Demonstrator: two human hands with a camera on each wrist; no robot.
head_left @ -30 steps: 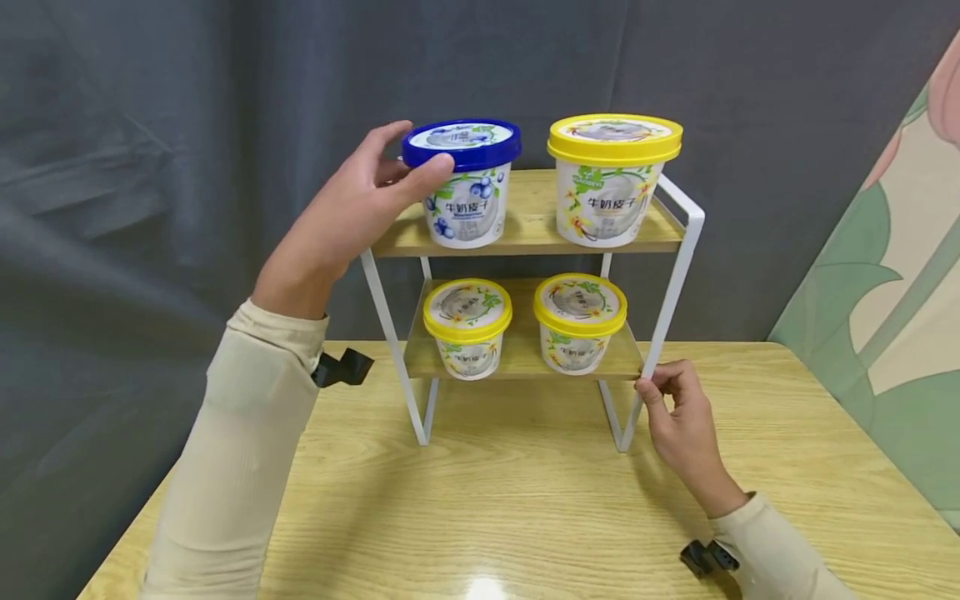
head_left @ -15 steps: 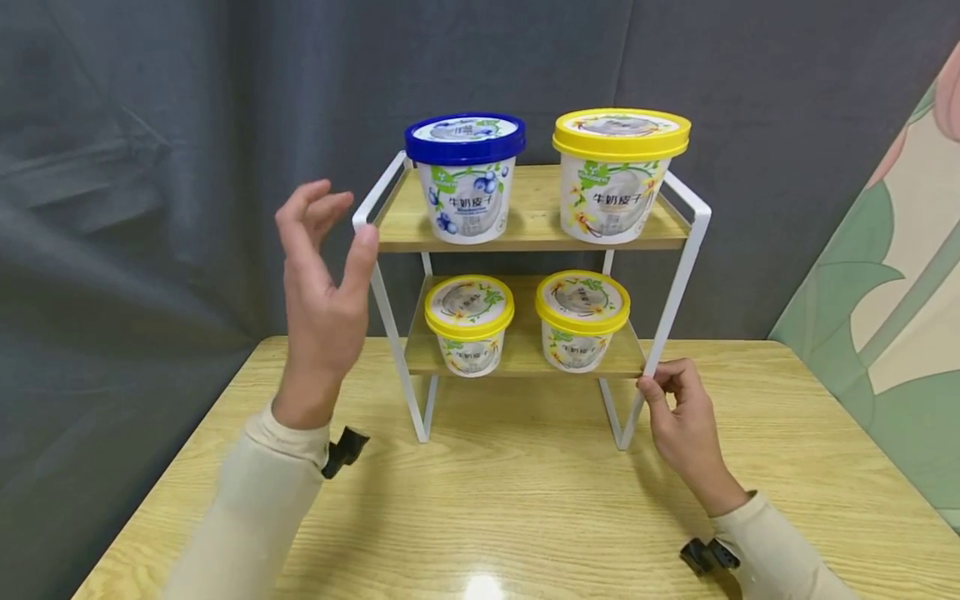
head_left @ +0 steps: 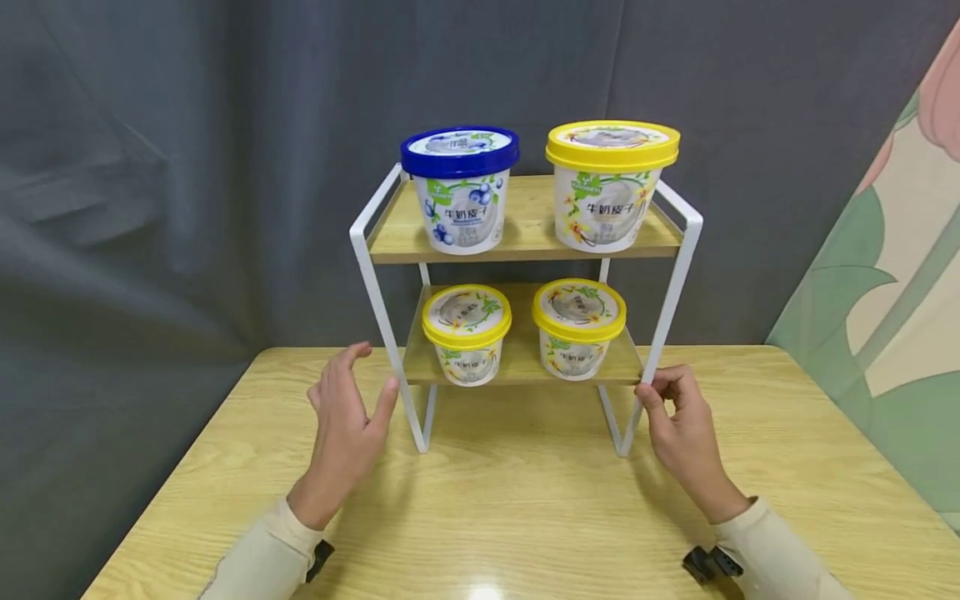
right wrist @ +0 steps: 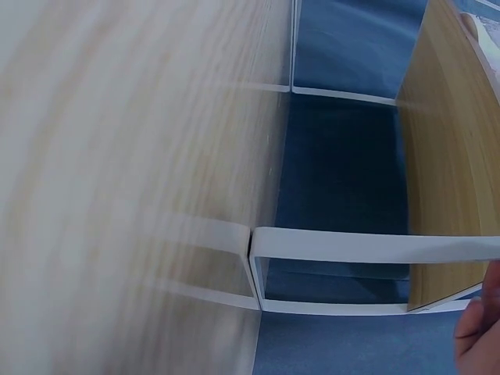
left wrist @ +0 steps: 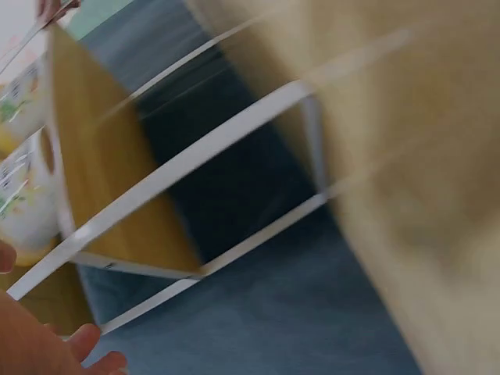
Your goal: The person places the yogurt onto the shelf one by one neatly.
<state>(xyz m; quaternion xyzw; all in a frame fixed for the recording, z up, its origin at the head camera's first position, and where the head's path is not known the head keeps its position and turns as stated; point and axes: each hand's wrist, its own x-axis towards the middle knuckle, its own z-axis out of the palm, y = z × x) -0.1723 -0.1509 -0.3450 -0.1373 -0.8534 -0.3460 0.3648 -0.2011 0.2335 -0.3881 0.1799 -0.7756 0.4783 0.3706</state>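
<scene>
A two-tier shelf rack (head_left: 525,252) with wooden boards and white metal legs stands on the table. Its upper board bears a blue-lidded tub (head_left: 463,196) on the left and a yellow-lidded tub (head_left: 609,192) on the right. Two smaller yellow-lidded tubs, a left one (head_left: 467,333) and a right one (head_left: 577,329), sit on the lower board. My right hand (head_left: 684,437) pinches the rack's right front leg near the lower board, thumb in front. Beside the left front leg is my left hand (head_left: 347,433), holding nothing, fingers spread; whether its thumb touches the leg I cannot tell.
The light wood table (head_left: 517,517) reaches back to a dark grey curtain (head_left: 315,108). On the right hangs a floral panel (head_left: 892,292). In the left wrist view the rack's side frame (left wrist: 187,156) is blurred.
My left hand has let go of the blue-lidded tub and moved down to beside the rack's left leg. The tub stays on the upper board. My right hand keeps its hold.
</scene>
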